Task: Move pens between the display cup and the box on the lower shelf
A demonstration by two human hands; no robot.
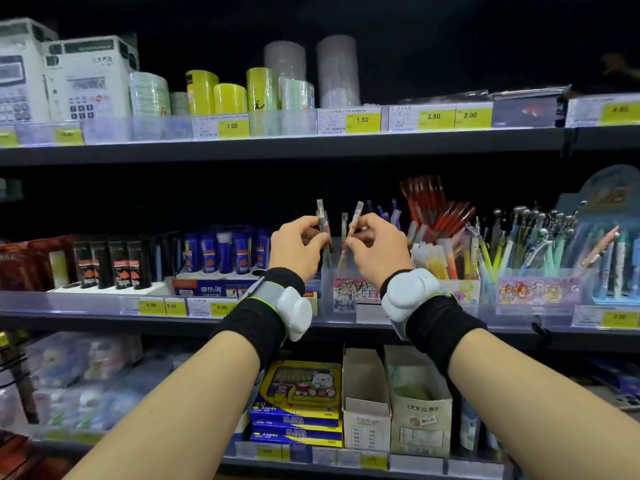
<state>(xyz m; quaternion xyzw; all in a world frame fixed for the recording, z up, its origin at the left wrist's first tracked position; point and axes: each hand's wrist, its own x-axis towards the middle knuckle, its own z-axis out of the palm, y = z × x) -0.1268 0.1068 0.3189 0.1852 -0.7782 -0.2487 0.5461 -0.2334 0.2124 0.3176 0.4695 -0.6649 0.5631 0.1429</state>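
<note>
My left hand (297,244) is closed around a thin clear pen (321,216) held upright, its tip pointing down toward a clear display cup (337,277) on the middle shelf. My right hand (375,247) pinches a second pen (355,216), tilted, just above the same cup. One more pen (344,225) stands in the cup between the two hands. On the lower shelf, under my right wrist, sit two open cardboard boxes, a white one (365,400) and a beige one (420,410).
Blue glue bottles (225,249) and black tubes (110,263) stand left of the cup. To the right are cups crowded with red pens (443,216) and pastel pens (540,244). Tape rolls (228,95) fill the top shelf. Stacked blue-and-yellow boxes (298,400) lie beside the white box.
</note>
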